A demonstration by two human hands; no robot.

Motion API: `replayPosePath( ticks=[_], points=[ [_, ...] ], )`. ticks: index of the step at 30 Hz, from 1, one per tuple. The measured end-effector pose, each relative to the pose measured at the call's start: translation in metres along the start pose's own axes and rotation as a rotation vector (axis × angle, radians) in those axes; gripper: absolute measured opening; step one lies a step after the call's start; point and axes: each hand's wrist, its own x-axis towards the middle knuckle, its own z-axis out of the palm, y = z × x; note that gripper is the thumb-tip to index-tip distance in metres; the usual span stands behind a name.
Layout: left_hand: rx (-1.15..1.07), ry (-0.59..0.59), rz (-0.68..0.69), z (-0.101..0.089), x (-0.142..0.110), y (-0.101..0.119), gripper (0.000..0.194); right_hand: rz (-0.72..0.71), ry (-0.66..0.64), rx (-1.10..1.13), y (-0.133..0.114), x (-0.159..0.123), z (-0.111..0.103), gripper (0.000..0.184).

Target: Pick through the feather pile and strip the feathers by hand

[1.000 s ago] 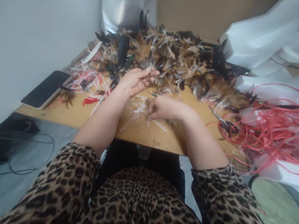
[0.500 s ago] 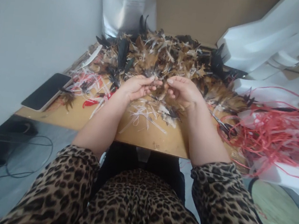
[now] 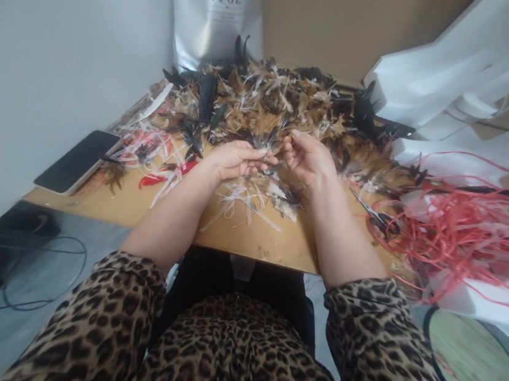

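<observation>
My left hand (image 3: 239, 160) is above the near side of a heap of brown and black feathers (image 3: 279, 98). Its thumb presses against the index finger in a pinch; whatever is between them is too small to make out against the feathers. A short gap to the right, my right hand (image 3: 310, 159) is raised with curled fingers and the thumb tip against the index finger. What it pinches, if anything, cannot be made out. Below the hands, pale ribbon strips (image 3: 238, 204) and loose feather bits lie on the wooden tabletop (image 3: 275, 245).
A phone (image 3: 77, 161) lies at the left edge. Scissors (image 3: 374, 214) rest right of my right forearm, beside tangled red ribbon (image 3: 457, 234). Behind the heap stands a silver bag (image 3: 218, 31); white sheeting (image 3: 436, 70) is at the right. A round green-topped object (image 3: 474, 366) is below right.
My hands have moved a little farther apart: the left has come slightly nearer to me, and the right has shifted slightly left and turned. The view has tilted slightly.
</observation>
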Motion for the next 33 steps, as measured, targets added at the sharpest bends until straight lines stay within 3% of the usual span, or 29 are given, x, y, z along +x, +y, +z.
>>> replayPosePath(
  ticks=[14,23,33],
  points=[
    [-0.115,0.012,0.109,0.0,0.002,0.004,0.01,-0.006,-0.09,-0.144,0.015,-0.009,0.015,0.038],
    [-0.094,0.083,0.107,-0.003,0.005,0.004,0.012,-0.166,0.006,-0.231,0.017,-0.006,0.013,0.037],
    [0.025,0.047,0.091,-0.001,0.006,0.0,0.015,-0.274,0.064,-0.426,0.019,-0.011,0.018,0.034]
  ],
)
